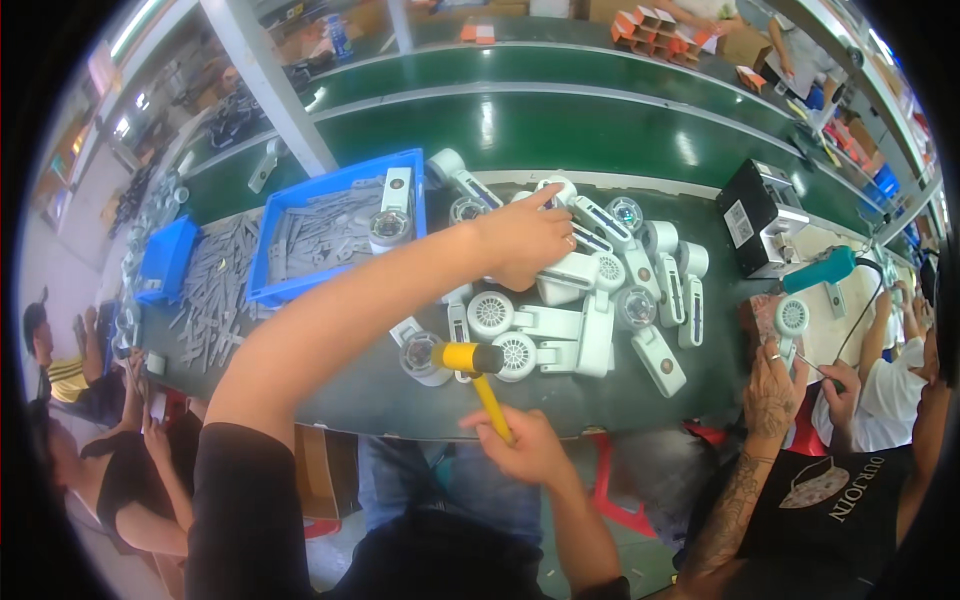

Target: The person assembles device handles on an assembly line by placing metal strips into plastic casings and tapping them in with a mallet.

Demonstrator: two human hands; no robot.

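My left arm reaches across the bench, and my left hand (530, 240) is over a pile of white handheld fans (582, 337). Its fingers are spread, with one stretched toward the far side; the undersides of the fingers are hidden. Close beside it lies a white fan body (575, 270). Near the bench's front edge, my right hand (525, 450) is wrapped round the yellow handle of a mallet (490, 405). The mallet's yellow-and-black head is raised beside a fan with a clear round cover (424, 357).
A blue tray (262, 245) of flat grey parts stands left, one fan on its rim. Loose grey parts (215, 290) and a smaller blue bin (168, 258) are further left. A black machine (745, 220) stands right. A co-worker's tattooed hand (772, 395) holds a fan beside a teal tool (820, 270).
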